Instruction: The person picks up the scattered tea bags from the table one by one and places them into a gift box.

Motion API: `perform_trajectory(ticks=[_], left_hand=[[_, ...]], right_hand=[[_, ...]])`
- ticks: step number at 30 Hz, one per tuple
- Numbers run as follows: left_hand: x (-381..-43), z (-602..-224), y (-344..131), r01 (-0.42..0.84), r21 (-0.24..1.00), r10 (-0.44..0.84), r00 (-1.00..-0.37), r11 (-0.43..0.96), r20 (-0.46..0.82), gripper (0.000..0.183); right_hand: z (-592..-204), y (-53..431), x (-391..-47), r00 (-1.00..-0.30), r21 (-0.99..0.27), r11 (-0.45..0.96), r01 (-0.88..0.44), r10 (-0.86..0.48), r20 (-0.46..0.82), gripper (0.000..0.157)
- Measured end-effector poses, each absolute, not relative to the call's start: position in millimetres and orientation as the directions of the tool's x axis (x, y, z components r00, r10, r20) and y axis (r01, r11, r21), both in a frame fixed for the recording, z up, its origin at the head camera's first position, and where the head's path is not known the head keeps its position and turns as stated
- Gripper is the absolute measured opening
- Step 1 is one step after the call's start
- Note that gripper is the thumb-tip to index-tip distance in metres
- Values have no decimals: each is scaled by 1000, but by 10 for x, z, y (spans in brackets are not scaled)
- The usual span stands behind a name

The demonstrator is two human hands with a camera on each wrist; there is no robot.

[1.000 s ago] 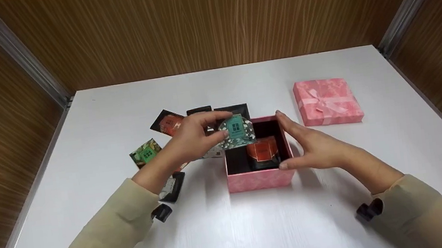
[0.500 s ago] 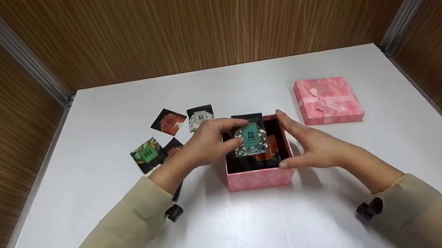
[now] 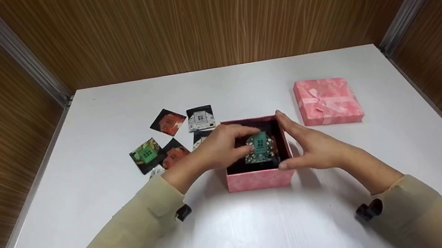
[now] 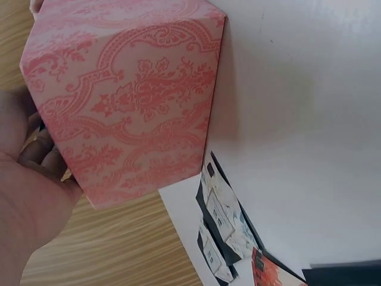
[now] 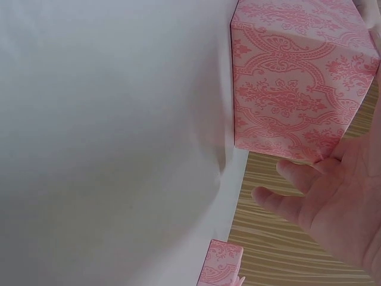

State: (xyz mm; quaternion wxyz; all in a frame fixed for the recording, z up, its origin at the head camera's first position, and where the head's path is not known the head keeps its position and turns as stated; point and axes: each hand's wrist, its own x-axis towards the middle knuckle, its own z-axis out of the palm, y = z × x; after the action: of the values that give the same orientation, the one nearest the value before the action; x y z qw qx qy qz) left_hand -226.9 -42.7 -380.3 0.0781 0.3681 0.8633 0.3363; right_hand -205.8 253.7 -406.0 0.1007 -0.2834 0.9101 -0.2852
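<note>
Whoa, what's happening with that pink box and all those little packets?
A person's left hand is pinching a green-labelled packet in the opening of a pink box. Their right hand braces the right side of the box. More packets lie on the white table, to the left of the box. The pink lid with a bow is off, over to the right.

We see a pink gift box (image 3: 259, 180) whose walls carry deeper-pink damask scrollwork (clearest to us in the wrist views). At the box's mouth, a teal-labelled sachet (image 3: 260, 146) shows a white-flecked dark print. Left of the box lie a green-labelled sachet (image 3: 147, 155), orange-red sachets (image 3: 168, 122) and a white-patterned sachet (image 3: 201, 119); right of it, the lid (image 3: 337, 88) is mottled pink with a paler ribbon (image 3: 322, 102).
</note>
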Motion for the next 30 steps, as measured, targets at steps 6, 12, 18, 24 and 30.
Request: perform_trajectory(ticks=[6,12,18,24,30], left_hand=[[-2296,-3826,-350,618,603,711,-694,505,115,45],[-2330,-3834,-283,634,577,734,-674,515,86,46],[-2344,-3802,-217,633,514,738,-675,578,2,48],[-2348,-3793,-159,638,443,726,-686,630,-47,50],[-2352,-3805,-124,626,381,699,-711,680,-78,51]], right_hand=[[-4064,2540,-2065,-816,-573,675,-465,-578,-19,125],[-4075,2543,-2069,-814,-574,672,-468,-580,-15,125],[-4082,2548,-2067,-815,-573,670,-471,-580,-9,125],[-4083,2551,-2056,-816,-570,674,-469,-578,-12,124],[-4077,2544,-2058,-817,-566,678,-469,-576,-14,125]])
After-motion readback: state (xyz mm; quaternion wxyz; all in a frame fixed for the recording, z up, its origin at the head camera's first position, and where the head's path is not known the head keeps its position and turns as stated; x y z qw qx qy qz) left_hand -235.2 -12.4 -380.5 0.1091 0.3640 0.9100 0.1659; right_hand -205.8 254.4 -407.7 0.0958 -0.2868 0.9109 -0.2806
